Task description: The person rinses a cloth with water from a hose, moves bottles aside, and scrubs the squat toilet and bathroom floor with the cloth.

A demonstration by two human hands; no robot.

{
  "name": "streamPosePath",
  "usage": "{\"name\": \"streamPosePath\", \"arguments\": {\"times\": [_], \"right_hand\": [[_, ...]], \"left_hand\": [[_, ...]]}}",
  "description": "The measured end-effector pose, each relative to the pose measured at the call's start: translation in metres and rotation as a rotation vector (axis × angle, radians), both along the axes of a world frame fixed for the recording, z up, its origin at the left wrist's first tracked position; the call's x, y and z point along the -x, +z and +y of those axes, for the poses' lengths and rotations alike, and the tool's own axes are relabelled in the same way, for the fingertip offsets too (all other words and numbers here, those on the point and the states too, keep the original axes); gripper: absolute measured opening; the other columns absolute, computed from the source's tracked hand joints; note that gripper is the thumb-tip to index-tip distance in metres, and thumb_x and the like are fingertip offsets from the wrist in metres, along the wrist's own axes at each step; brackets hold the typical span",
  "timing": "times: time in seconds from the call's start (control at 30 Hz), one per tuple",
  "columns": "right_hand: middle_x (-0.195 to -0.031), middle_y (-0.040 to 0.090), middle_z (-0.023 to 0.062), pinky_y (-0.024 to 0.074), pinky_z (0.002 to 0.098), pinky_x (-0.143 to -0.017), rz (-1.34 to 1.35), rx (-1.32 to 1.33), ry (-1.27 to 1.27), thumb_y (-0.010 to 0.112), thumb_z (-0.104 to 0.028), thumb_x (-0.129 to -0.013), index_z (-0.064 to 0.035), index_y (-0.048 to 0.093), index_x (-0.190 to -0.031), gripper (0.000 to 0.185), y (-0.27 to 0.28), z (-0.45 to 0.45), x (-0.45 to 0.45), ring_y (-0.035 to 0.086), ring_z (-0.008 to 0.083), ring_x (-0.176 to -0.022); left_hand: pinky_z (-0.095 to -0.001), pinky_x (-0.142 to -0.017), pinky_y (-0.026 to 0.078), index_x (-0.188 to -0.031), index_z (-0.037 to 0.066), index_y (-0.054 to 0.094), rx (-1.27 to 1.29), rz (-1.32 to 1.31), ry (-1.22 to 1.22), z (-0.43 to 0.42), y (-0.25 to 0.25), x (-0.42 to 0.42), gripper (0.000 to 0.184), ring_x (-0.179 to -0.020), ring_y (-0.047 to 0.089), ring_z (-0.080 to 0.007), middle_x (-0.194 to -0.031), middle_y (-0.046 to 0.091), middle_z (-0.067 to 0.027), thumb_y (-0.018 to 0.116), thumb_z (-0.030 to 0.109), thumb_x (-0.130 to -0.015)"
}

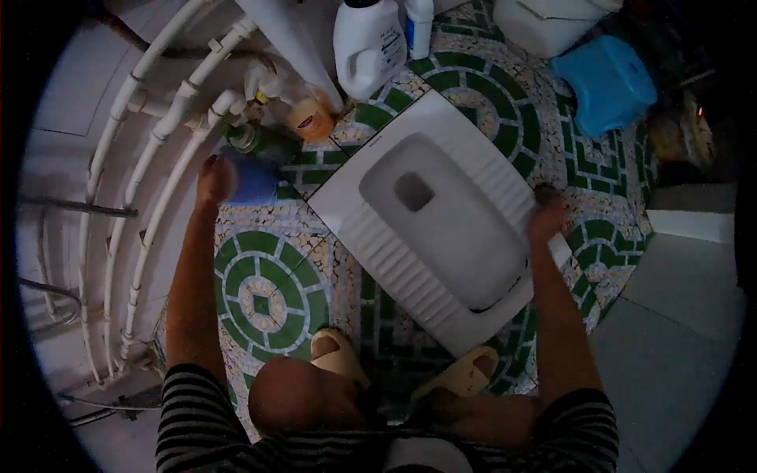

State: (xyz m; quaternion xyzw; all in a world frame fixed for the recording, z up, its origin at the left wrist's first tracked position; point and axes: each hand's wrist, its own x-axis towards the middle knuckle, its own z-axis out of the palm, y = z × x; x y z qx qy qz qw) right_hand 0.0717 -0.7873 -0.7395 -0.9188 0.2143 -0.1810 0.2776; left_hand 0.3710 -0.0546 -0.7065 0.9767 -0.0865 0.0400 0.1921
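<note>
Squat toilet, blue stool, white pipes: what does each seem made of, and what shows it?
Squat toilet: probably glazed ceramic; smooth white surface, moulded ridges. Blue stool: likely smooth plastic; even colour, rounded edges. White pipes: probably matt plastic; bulky same-coloured joints.

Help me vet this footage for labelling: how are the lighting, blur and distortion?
Head view: dim, its side edges black; no harsh glare on the white ceramic squat toilet; the white plastic pipes bow, likely lens distortion; the bare left hand and right hand look blurred, perhaps by motion.
</note>
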Motion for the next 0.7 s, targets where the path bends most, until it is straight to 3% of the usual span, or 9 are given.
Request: {"name": "streamPosePath", "arguments": {"times": [0.03,0.07,0.13,0.17,0.23,0.4,0.47,0.6,0.7], "right_hand": [[-0.113,0.056,0.0193,0.041,0.04,-0.093,0.031,0.035,0.024,0.053,-0.004,-0.081,-0.0019,0.051,-0.119,0.038,0.013,0.033,-0.011,0.054,0.035,-0.102],[-0.111,0.057,0.0175,0.0413,0.0396,-0.093,0.12,0.223,-0.031,0.055,-0.002,-0.079,-0.0035,0.052,-0.119,0.04,0.022,0.07,-0.03,0.054,0.0341,-0.102],[-0.109,0.059,0.0131,0.0422,0.0358,-0.09,0.075,0.202,0.164,0.059,-0.002,-0.078,-0.0058,0.052,-0.12,0.043,-0.004,0.092,-0.046,0.056,0.0293,-0.099],[-0.109,0.059,0.0124,0.0424,0.0347,-0.088,0.057,0.005,0.214,0.059,-0.002,-0.079,-0.0059,0.051,-0.121,0.043,-0.005,0.097,-0.057,0.056,0.0277,-0.099],[-0.109,0.059,0.0111,0.0429,0.0325,-0.085,0.022,-0.396,0.323,0.061,-0.003,-0.079,-0.0061,0.05,-0.123,0.045,-0.009,0.105,-0.084,0.056,0.0244,-0.097],[-0.106,0.061,0.0137,0.0452,0.0334,-0.08,-0.139,-0.485,-0.004,0.058,-0.01,-0.081,-0.006,0.048,-0.126,0.046,0.03,0.077,-0.179,0.057,0.0256,-0.094],[-0.107,0.06,0.0177,0.0454,0.0373,-0.081,-0.072,-0.025,-0.156,0.056,-0.014,-0.081,-0.0063,0.049,-0.125,0.045,-0.014,0.033,-0.225,0.058,0.0309,-0.096],[-0.116,0.055,0.019,0.0438,0.0423,-0.086,-0.022,0.165,-0.024,0.054,-0.014,-0.08,-0.006,0.052,-0.119,0.04,-0.059,0.049,-0.293,0.055,0.0347,-0.1],[-0.119,0.054,0.0173,0.0426,0.0431,-0.088,-0.132,0.258,0.198,0.054,-0.011,-0.077,-0.0055,0.054,-0.116,0.04,-0.054,0.164,-0.295,0.053,0.0351,-0.105]], "left_hand": [[-0.0479,-0.082,0.045,-0.123,0.011,0.045,-0.04,-0.014,0.02,0.005,-0.008,-0.003,0.043,-0.102,0.054,-0.0357,-0.112,0.056,-0.0158,0.052,0.032,-0.086],[-0.0484,-0.082,0.045,-0.12,0.01,0.047,-0.378,-0.194,0.064,-0.021,0.015,0.014,0.038,-0.1,0.054,-0.0364,-0.11,0.057,-0.0152,0.047,0.03,-0.088],[-0.0488,-0.08,0.045,-0.114,0.011,0.051,-0.316,-0.042,0.471,-0.094,0.066,0.038,0.034,-0.099,0.054,-0.0366,-0.107,0.058,-0.0142,0.042,0.031,-0.089],[-0.0489,-0.08,0.045,-0.111,0.011,0.053,-0.278,0.035,0.667,-0.116,0.075,0.039,0.033,-0.099,0.054,-0.0367,-0.105,0.059,-0.0137,0.039,0.032,-0.089],[-0.0492,-0.079,0.045,-0.109,0.014,0.055,-0.314,-0.049,0.648,-0.109,0.061,0.033,0.033,-0.099,0.054,-0.0363,-0.105,0.059,-0.0124,0.037,0.034,-0.089],[-0.0498,-0.077,0.046,-0.105,0.017,0.058,-0.338,-0.126,0.676,-0.103,0.054,0.041,0.032,-0.098,0.054,-0.0351,-0.104,0.059,-0.0106,0.036,0.034,-0.089],[-0.05,-0.076,0.046,-0.105,0.016,0.058,-0.311,-0.05,0.701,-0.117,0.069,0.04,0.032,-0.097,0.055,-0.0346,-0.105,0.059,-0.0099,0.037,0.034,-0.09],[-0.0501,-0.075,0.046,-0.104,0.014,0.058,-0.243,-0.207,0.592,-0.113,0.063,0.046,0.031,-0.097,0.055,-0.0335,-0.105,0.059,-0.0094,0.037,0.033,-0.09],[-0.0487,-0.076,0.046,-0.105,0.015,0.058,-0.256,-0.213,0.568,-0.1,0.052,0.044,0.032,-0.097,0.055,-0.0334,-0.106,0.058,-0.0091,0.036,0.032,-0.091]]}}
